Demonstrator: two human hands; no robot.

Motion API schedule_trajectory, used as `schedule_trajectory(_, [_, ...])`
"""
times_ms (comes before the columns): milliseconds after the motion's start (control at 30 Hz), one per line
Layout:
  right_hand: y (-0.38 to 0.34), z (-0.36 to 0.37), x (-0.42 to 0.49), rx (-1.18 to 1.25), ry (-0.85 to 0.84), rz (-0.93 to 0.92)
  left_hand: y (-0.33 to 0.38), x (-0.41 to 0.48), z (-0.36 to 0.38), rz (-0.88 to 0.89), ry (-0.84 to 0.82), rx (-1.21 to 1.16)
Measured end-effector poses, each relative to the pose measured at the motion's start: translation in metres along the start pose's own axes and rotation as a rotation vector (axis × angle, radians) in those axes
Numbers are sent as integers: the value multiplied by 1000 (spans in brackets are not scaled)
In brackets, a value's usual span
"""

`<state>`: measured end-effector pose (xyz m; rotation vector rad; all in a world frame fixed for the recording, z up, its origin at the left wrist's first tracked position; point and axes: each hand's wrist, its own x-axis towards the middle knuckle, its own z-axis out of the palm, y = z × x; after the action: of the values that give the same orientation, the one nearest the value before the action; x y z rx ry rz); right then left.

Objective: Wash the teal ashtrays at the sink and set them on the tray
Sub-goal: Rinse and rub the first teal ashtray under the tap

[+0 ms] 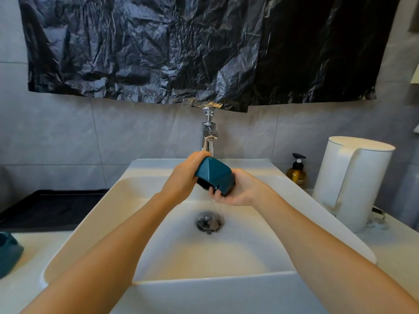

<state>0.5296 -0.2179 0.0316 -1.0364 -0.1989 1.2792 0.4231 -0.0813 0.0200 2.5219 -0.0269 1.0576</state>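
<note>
Left hand, right hand gripping teal ashtray, over sink

White counter w/ sink set in the middle. Left side: black tray at the back by the wall, 1 teal ashtray nearer the front, apart from it. Right side: amber pump bottle at the back, white kettle just beside it

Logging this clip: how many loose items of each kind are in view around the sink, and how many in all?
teal ashtrays: 2, one held, one at far left
black tray: 1
amber pump bottle: 1
white kettle: 1
Total: 5
</note>
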Motion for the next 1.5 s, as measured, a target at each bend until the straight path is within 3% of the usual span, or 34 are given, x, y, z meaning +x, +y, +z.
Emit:
schedule_trajectory(133, [3,7,-7,119,140,-174,10,7,9,-242,-216,-199])
schedule_trajectory(200, [2,6,-8,144,172,-218,18,10,11,-375,-353,-412])
schedule_trajectory(233, [1,4,-7,143,186,-240,23,13,13,-447,-380,-562])
schedule_trajectory(300, [-1,4,-3,143,203,-272,29,19,23,-555,-270,-767])
schedule_trajectory(400, [1,7,3,155,213,-266,34,28,43,-542,67,-650])
schedule_trajectory(500, [4,11,2,149,206,-243,38,28,46,-503,119,-517])
schedule_trajectory(667, [13,20,2,154,173,-219,33,42,35,-782,262,-449])
schedule_trajectory(833, [4,13,3,219,147,-291,40,29,63,-531,222,-354])
schedule_trajectory(967, [1,5,6,148,154,-316,45,36,58,-562,228,-361])
schedule_trajectory(1100, [1,10,5,55,153,-289,30,37,39,-713,227,-431])
schedule_trajectory(1300, [-4,13,8,95,228,-378,36,20,51,-476,192,-458])
schedule_trajectory(1400, [-5,11,3,37,181,-376,45,23,40,-573,221,-590])
schedule_trajectory(1500, [-5,7,-2,-58,131,-359,40,28,23,-780,136,-777])
